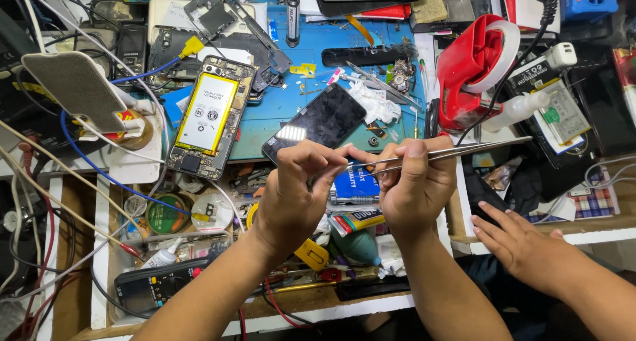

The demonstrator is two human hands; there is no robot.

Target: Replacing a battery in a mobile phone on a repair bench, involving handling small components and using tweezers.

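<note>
The right hand (414, 185) pinches a pair of metal tweezers (450, 152) between thumb and forefinger; their shaft runs up and to the right of the grip. The left hand (295, 185) has its fingertips pressed together at the tweezer tips, pinching something too small to identify. Just above the grip lies a dark phone screen (322, 120); farther left lies an opened phone (211, 116) with a yellow battery. Another person's hand (523, 245) rests lower right. A red tape dispenser (470, 66) stands above right.
</note>
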